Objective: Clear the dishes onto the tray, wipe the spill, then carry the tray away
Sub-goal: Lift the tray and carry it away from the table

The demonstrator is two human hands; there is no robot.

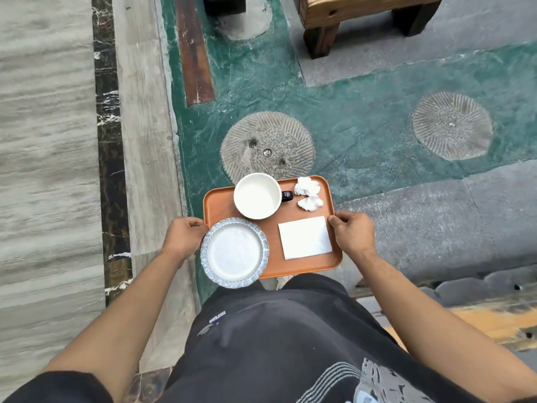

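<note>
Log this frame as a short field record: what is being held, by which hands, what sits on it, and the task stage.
held: orange rectangular tray, off any table
left hand: grips tray's left edge
right hand: grips tray's right edge
far side: white mug with dark handle; crumpled white tissues
near side: white plate with blue rim, overhanging the tray's edge; flat white napkin
stage: carrying tray over the green floor

Tray [270, 266] – matt wood-look finish; mug [257, 196] glossy ceramic; napkin [305, 237] & wads [308, 193] – paper.

Orange tray [229, 205] bears mug [257, 196], plate [234, 253], napkin [304, 237] (flat), crumpled tissues [308, 194].
</note>
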